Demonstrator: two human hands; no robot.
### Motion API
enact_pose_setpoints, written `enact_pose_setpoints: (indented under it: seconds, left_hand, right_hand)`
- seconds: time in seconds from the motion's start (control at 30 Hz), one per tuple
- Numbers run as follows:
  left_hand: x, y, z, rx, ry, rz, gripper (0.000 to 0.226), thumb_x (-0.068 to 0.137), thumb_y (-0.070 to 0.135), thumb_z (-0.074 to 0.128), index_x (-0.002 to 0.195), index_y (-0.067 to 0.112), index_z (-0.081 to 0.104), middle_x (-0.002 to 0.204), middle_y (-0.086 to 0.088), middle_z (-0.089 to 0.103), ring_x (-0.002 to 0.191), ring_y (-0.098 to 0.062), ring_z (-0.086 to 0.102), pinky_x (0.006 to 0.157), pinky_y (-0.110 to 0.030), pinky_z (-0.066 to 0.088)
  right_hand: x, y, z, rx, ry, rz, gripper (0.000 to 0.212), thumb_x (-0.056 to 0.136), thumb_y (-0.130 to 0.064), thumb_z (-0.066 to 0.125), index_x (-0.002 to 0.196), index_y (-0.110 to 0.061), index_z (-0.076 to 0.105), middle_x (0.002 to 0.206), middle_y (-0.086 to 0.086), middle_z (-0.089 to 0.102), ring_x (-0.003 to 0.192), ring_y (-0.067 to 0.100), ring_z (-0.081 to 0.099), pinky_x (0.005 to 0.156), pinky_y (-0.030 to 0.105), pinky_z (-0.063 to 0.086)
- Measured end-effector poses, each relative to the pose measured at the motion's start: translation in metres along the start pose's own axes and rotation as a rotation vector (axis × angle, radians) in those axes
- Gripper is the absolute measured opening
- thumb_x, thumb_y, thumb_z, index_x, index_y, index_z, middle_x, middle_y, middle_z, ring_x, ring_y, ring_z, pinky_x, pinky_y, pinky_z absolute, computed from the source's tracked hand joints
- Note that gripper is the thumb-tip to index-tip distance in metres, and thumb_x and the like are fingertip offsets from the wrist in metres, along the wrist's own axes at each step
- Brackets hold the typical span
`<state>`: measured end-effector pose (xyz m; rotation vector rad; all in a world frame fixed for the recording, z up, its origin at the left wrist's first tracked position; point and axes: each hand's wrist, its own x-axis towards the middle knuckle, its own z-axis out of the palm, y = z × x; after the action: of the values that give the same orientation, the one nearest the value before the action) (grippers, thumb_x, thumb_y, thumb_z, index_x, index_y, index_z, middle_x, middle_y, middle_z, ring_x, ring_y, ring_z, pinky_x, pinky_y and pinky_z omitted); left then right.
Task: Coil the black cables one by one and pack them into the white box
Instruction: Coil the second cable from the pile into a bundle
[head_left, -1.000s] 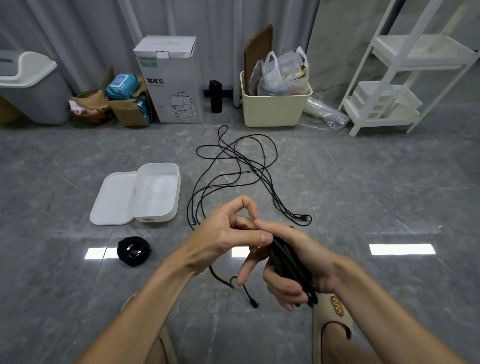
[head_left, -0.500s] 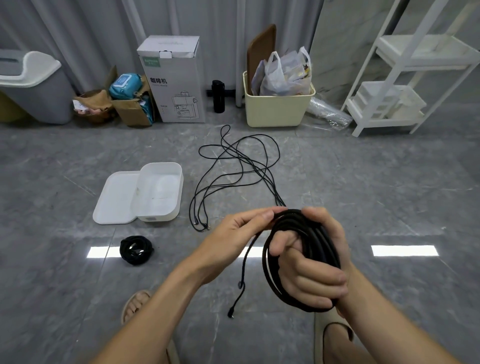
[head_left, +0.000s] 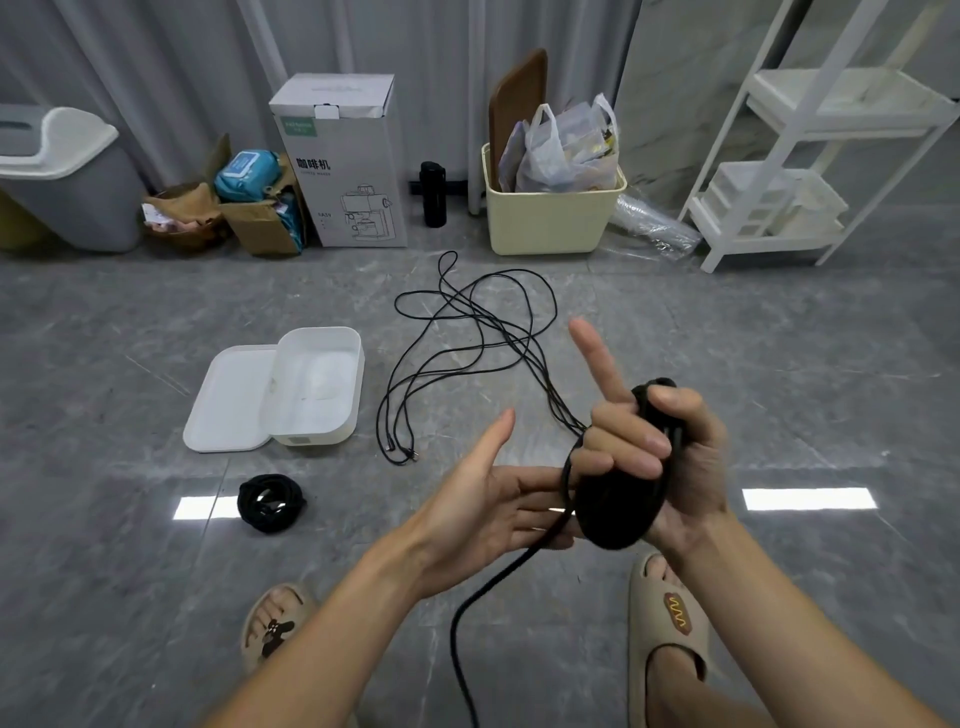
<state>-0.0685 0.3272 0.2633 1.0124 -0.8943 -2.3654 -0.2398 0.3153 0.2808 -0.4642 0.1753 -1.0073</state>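
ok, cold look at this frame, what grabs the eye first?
The two hands up front: the right hand grips a black coil, index finger sticking up, while the left hand lies open beside it with a loose tail running across it and down. Behind them loose cables sprawl on the grey floor. Left of those sits the open white box, a finished coil on the floor in front of it.

Box mouth: the white box (head_left: 317, 384) is seen open, its inside bare.
Left of box: blocked by lid (head_left: 228, 400).
Right of box: crossed by loose cables (head_left: 467, 332).
Front: bundled cable (head_left: 270, 503) nearby.
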Motion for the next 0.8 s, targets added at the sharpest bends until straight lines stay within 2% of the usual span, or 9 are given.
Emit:
enact_pose_setpoints:
  seconds: [0.03, 0.1, 0.2, 0.33, 0.53, 0.6, 0.73, 0.77, 0.8]
  left_hand:
    - [-0.001, 0.001, 0.000, 0.015, -0.003, -0.016, 0.092, 0.092, 0.073, 0.014, 0.132, 0.005, 0.061, 0.125, -0.018, 0.067, 0.114, -0.028, 0.065, 0.104, -0.038, 0.047]
    - [-0.003, 0.002, 0.000, 0.017, -0.002, -0.040, 0.093, 0.092, 0.073, 0.011, 0.132, 0.004, 0.060, 0.125, -0.019, 0.067, 0.107, -0.029, 0.067, 0.094, -0.034, 0.051]
    - [-0.005, 0.005, 0.001, 0.033, -0.007, -0.044, 0.094, 0.091, 0.073, 0.012, 0.133, 0.003, 0.058, 0.123, -0.020, 0.068, 0.098, -0.027, 0.068, 0.085, -0.031, 0.052]
    - [-0.006, 0.007, -0.002, 0.088, -0.024, -0.057, 0.094, 0.091, 0.074, 0.012, 0.137, 0.004, 0.055, 0.123, -0.021, 0.068, 0.096, -0.027, 0.068, 0.082, -0.031, 0.051]
    - [-0.010, 0.012, -0.006, 0.168, -0.007, -0.076, 0.087, 0.093, 0.072, 0.013, 0.138, 0.009, 0.051, 0.120, -0.020, 0.069, 0.084, -0.025, 0.067, 0.070, -0.029, 0.048]
    - [-0.010, 0.013, -0.007, 0.217, -0.001, -0.084, 0.084, 0.093, 0.072, 0.014, 0.137, 0.011, 0.052, 0.119, -0.019, 0.070, 0.081, -0.024, 0.065, 0.069, -0.028, 0.047]
    - [-0.013, 0.017, -0.008, 0.303, 0.039, -0.089, 0.075, 0.096, 0.068, 0.018, 0.133, 0.012, 0.053, 0.115, -0.016, 0.072, 0.070, -0.016, 0.055, 0.068, -0.029, 0.041]
    - [-0.014, 0.018, -0.008, 0.328, 0.058, -0.089, 0.072, 0.096, 0.067, 0.021, 0.131, 0.013, 0.054, 0.113, -0.014, 0.073, 0.067, -0.015, 0.052, 0.067, -0.028, 0.039]
    - [-0.016, 0.019, -0.007, 0.363, 0.080, -0.088, 0.068, 0.096, 0.066, 0.024, 0.129, 0.015, 0.055, 0.111, -0.012, 0.074, 0.065, -0.014, 0.048, 0.068, -0.028, 0.038]
  right_hand:
    - [0.002, -0.005, 0.001, 0.030, 0.020, 0.002, 0.065, 0.095, -0.011, 0.050, 0.156, -0.013, 0.029, 0.065, 0.008, 0.060, 0.061, 0.020, 0.061, 0.082, 0.037, 0.055]
    - [0.003, -0.012, 0.001, -0.012, 0.166, -0.052, 0.067, 0.085, -0.013, 0.058, 0.151, -0.017, 0.045, 0.057, 0.000, 0.054, 0.053, 0.013, 0.057, 0.072, 0.031, 0.057]
    - [0.005, -0.016, 0.005, -0.075, 0.392, -0.120, 0.062, 0.079, -0.018, 0.054, 0.141, -0.018, 0.058, 0.052, -0.007, 0.045, 0.046, 0.007, 0.048, 0.062, 0.024, 0.055]
    - [0.006, -0.015, 0.013, -0.194, 0.486, -0.109, 0.056, 0.082, -0.017, 0.050, 0.137, -0.017, 0.059, 0.056, -0.005, 0.044, 0.049, 0.009, 0.047, 0.064, 0.024, 0.053]
    - [0.008, -0.013, 0.018, -0.417, 0.528, -0.055, 0.056, 0.080, -0.017, 0.055, 0.136, -0.021, 0.058, 0.059, 0.002, 0.046, 0.052, 0.014, 0.046, 0.064, 0.027, 0.050]
    - [0.009, -0.010, 0.019, -0.492, 0.542, -0.022, 0.051, 0.084, -0.011, 0.054, 0.133, -0.024, 0.057, 0.059, 0.004, 0.049, 0.051, 0.016, 0.048, 0.063, 0.028, 0.051]
    - [0.009, -0.006, 0.015, -0.693, 0.599, 0.029, 0.041, 0.097, -0.006, 0.050, 0.130, -0.028, 0.059, 0.065, 0.010, 0.058, 0.060, 0.021, 0.058, 0.077, 0.036, 0.049]
    - [0.008, -0.006, 0.013, -0.767, 0.611, 0.049, 0.033, 0.096, -0.007, 0.052, 0.119, -0.026, 0.065, 0.069, 0.009, 0.063, 0.067, 0.021, 0.062, 0.082, 0.037, 0.049]
    - [0.007, -0.007, 0.011, -0.868, 0.628, 0.074, 0.023, 0.094, -0.008, 0.054, 0.100, -0.022, 0.073, 0.077, 0.005, 0.070, 0.080, 0.017, 0.067, 0.089, 0.037, 0.049]
